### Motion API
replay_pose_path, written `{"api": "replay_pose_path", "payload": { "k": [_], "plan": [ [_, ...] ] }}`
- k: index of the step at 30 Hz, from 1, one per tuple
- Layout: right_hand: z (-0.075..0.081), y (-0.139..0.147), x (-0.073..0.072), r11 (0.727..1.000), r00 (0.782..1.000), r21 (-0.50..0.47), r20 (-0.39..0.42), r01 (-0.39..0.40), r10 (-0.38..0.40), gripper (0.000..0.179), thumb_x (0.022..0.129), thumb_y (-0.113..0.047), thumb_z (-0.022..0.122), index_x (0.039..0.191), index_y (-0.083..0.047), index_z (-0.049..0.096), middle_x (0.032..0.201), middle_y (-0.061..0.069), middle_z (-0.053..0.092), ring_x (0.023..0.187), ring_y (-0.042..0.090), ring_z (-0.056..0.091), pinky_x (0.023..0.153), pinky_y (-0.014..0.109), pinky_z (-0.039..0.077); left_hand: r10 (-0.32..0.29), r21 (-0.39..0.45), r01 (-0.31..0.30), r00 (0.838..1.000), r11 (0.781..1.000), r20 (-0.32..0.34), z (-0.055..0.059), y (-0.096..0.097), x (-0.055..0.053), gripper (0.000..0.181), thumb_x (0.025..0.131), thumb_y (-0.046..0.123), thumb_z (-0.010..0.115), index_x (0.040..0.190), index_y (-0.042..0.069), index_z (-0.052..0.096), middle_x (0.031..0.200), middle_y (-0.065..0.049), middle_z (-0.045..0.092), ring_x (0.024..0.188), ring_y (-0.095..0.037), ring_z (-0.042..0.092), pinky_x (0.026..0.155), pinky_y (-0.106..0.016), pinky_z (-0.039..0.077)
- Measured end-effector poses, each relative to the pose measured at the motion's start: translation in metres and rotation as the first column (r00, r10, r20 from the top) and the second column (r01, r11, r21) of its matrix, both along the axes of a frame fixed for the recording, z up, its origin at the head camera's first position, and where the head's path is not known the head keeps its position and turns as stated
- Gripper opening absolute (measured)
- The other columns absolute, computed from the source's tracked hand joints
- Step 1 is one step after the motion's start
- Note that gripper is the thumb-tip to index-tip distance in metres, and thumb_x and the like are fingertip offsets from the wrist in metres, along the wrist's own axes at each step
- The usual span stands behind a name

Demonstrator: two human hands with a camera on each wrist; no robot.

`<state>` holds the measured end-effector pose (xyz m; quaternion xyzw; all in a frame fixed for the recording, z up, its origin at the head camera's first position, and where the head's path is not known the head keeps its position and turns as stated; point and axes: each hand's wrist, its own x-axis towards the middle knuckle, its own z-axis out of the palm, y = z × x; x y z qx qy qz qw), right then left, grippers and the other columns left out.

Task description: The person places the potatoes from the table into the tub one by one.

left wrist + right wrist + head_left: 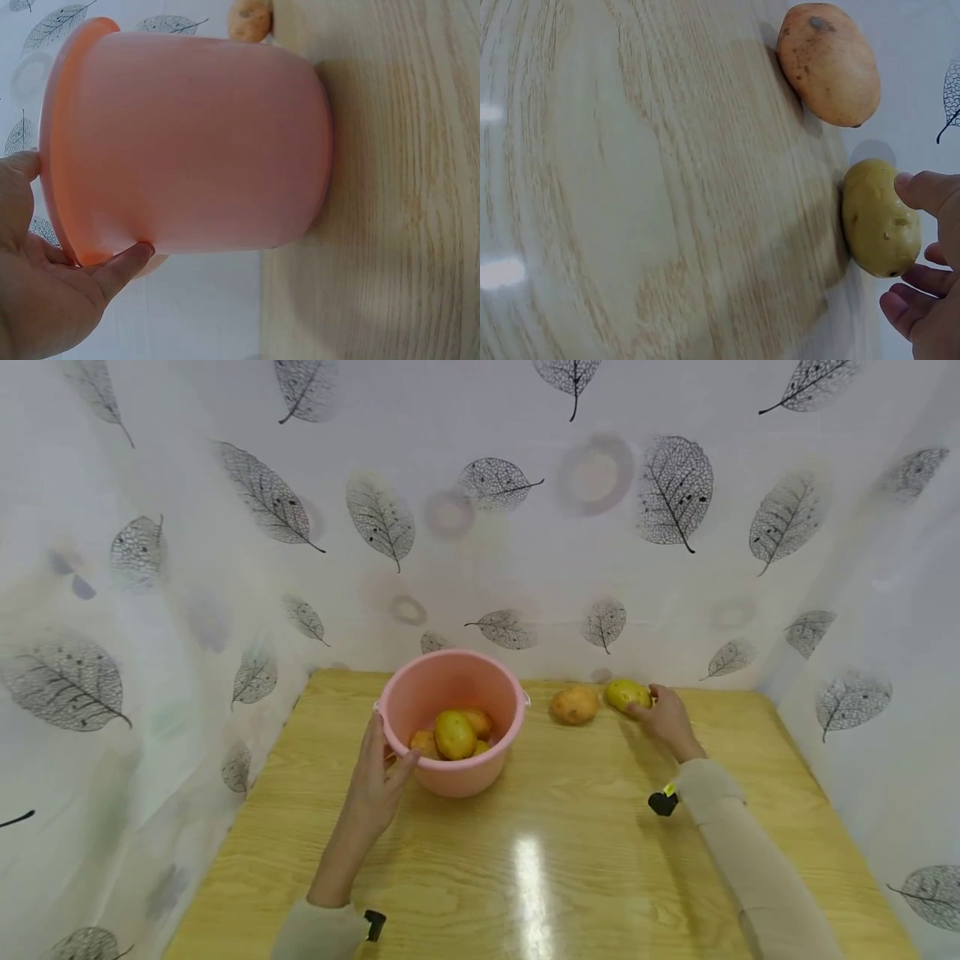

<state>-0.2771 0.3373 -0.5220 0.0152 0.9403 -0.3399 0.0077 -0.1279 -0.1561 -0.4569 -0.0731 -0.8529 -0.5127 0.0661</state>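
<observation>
A pink bucket [459,781] stands upright at the back of the table, with several potatoes [454,735] inside. My left hand [378,781] holds its near-left rim; in the left wrist view the thumb [129,268] lies against the outer wall and a finger touches the rim. At the back right my right hand [670,724] is at a yellow-green potato [624,694] lying on the table. In the right wrist view the thumb [922,189] overlaps that potato's edge, while the other fingers stay by its end, not wrapped round it. A tan potato [575,705] lies beside it.
The wooden table [465,877] has its back edge against a white leaf-patterned curtain [480,543], which also hangs along both sides. Light glares off the table's middle front. A small black object [663,802] shows beside the right sleeve [750,852].
</observation>
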Motion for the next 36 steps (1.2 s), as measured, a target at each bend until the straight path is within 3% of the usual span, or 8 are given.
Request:
{"api": "replay_pose_path", "payload": {
  "k": [19,28,36],
  "plan": [
    [-0.023,0.001,-0.015,0.999,1.000,-0.029,0.000,-0.016,0.016,0.080,0.101,-0.032,0.068,0.151,0.018,0.031,0.145,0.041,0.041,0.131,0.054,0.043,0.110,0.064,0.036,-0.005,0.017,0.005,1.000,1.000,-0.021,0.003,-0.001,0.002,0.089,0.107,0.037,0.058,0.167,0.012,-0.002,0.172,-0.010,0.005,0.138,-0.044,0.046,0.111,-0.055,0.044],
    [-0.025,-0.001,-0.011,0.998,1.000,-0.060,0.007,0.009,-0.009,0.081,0.100,-0.032,0.068,0.151,0.018,0.030,0.146,0.041,0.041,0.132,0.054,0.044,0.111,0.064,0.035,-0.009,0.031,0.010,1.000,0.999,-0.025,0.001,0.000,0.001,0.087,0.107,0.033,0.059,0.167,0.012,-0.001,0.172,-0.010,0.005,0.138,-0.045,0.046,0.111,-0.054,0.044],
    [-0.025,0.000,-0.006,0.998,0.999,-0.059,-0.032,0.013,-0.015,0.078,0.100,-0.035,0.069,0.147,0.019,0.038,0.138,0.040,0.050,0.121,0.049,0.053,0.103,0.061,0.044,-0.012,0.030,0.013,1.000,0.999,-0.020,-0.002,0.000,0.000,0.087,0.107,0.038,0.058,0.167,0.016,-0.001,0.172,-0.007,0.006,0.139,-0.043,0.046,0.111,-0.054,0.043]
  ]
}}
